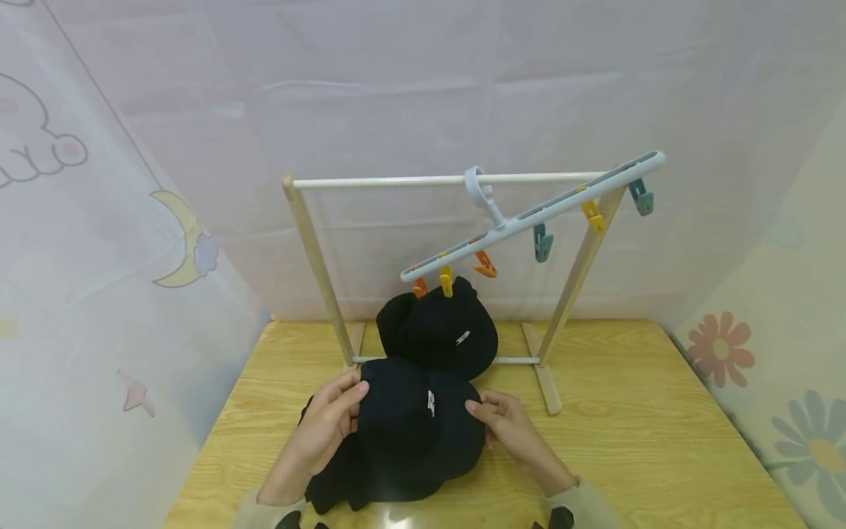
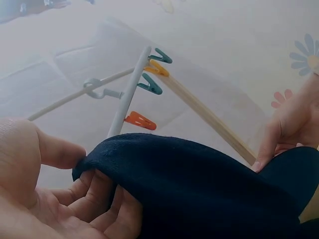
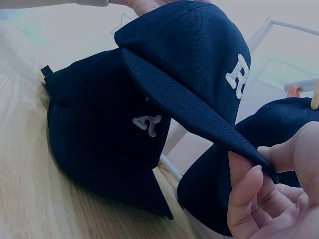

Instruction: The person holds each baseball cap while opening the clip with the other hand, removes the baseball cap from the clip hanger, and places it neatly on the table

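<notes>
Both hands hold a dark baseball cap (image 1: 403,411) with a white letter on its front. My left hand (image 1: 327,419) pinches the edge of its crown, thumb on top, and my right hand (image 1: 509,426) pinches the brim (image 3: 199,117) between thumb and fingers. Beneath it, a second dark cap (image 3: 99,124) with a similar white letter rests on the table. Behind, a third dark cap (image 1: 456,334) hangs from the low end of a clip hanger (image 1: 529,220), by an orange clip (image 1: 419,288) and a yellow clip (image 1: 446,281).
The hanger hooks over the white bar (image 1: 383,181) of a wooden-legged rack (image 1: 317,264) and tilts up to the right. More clips hang along it, among them a teal clip (image 1: 543,243) and an orange clip (image 1: 485,264). The wood-grain table (image 1: 628,426) meets patterned cloth walls.
</notes>
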{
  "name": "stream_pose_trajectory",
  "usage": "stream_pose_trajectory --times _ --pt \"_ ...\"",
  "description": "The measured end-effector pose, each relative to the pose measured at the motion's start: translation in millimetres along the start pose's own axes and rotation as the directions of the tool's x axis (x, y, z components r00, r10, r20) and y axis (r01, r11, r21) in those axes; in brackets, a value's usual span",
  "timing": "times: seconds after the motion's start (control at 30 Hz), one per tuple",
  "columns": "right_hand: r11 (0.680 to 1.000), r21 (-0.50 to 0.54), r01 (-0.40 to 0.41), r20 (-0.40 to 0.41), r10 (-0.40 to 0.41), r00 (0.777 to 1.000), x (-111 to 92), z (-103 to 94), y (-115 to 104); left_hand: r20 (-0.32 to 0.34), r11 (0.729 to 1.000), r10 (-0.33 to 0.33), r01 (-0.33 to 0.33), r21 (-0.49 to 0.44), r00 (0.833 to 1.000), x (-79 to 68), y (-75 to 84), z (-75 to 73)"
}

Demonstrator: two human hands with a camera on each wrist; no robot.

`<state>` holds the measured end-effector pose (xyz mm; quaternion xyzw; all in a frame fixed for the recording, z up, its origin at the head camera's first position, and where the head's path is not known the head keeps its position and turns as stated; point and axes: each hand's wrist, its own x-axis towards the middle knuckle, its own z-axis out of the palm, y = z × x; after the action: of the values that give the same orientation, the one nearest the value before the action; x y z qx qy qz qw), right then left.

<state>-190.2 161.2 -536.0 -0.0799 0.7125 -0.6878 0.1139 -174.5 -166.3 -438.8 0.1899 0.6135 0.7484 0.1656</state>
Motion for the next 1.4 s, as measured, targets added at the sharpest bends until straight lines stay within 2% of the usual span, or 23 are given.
stream_pose_trajectory --times 0.13,0.23,0.47,0.87,1.2,1.4 --pt "1.000 -0.002 -0.021 0.003 0.021 1.000 1 2.7 4 0.011 1.000 -0.021 0.021 0.022 1.000 -1.0 -2.1 -4.0" --pt "0.999 -0.004 -0.046 0.003 0.046 0.999 2 3.8 8 0.010 0.996 -0.049 0.048 0.072 0.999 -1.9 -3.6 -7.4" --pt "0.999 -0.019 -0.051 0.012 0.052 0.999 6 7.7 20 -0.072 0.966 -0.147 0.159 0.206 0.986 -5.4 -7.7 -11.7" --pt "0.991 0.026 -0.130 -0.013 0.130 0.991 9 13.3 35 -0.163 0.932 -0.177 0.219 0.289 0.970 -7.7 -18.0 -16.8" --pt "0.988 0.030 -0.149 -0.033 0.150 0.988 12 13.9 42 -0.209 0.891 -0.146 0.220 0.398 0.967 -4.8 -26.5 -16.0" --pt "0.988 0.012 -0.154 -0.045 0.155 0.987 13 15.7 43 -0.274 0.866 -0.140 0.252 0.432 0.951 -8.7 -27.9 -12.0"
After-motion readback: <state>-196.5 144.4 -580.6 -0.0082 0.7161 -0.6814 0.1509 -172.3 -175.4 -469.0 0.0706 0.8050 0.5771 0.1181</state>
